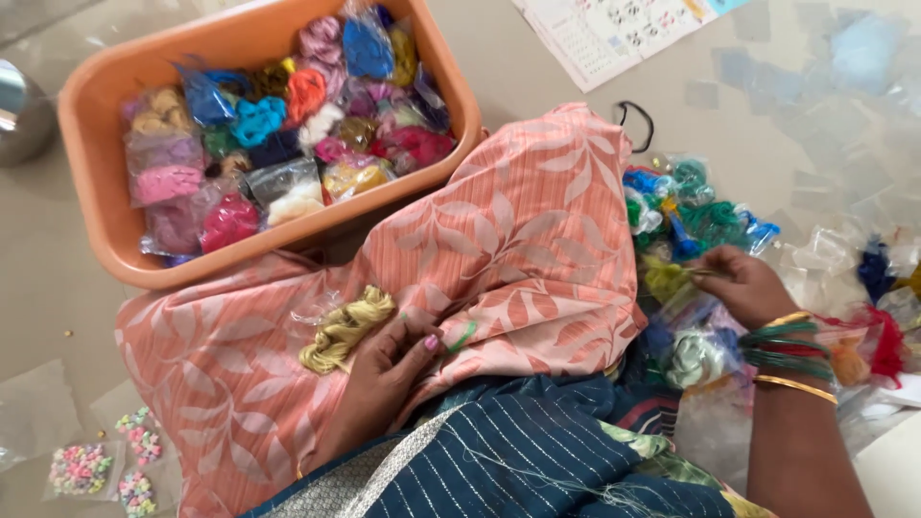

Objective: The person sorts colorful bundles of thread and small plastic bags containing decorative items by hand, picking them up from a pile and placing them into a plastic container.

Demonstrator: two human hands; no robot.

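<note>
My left hand [384,369] rests on the peach leaf-patterned cloth [518,230] over my lap, fingers curled around one end of a yellow-olive thread skein [343,328]; a thin green band [463,337] pokes out by my fingertips. My right hand [743,285], with green and gold bangles at the wrist, reaches into a heap of small plastic packets of coloured thread [686,225] on the floor and pinches a yellowish strand there.
An orange plastic tub [106,201] full of bagged thread skeins sits at the upper left. A metal vessel [21,110] stands at the far left edge. Small bead packets [82,468] lie at lower left. A printed sheet [614,29] and a black loop [637,123] lie above.
</note>
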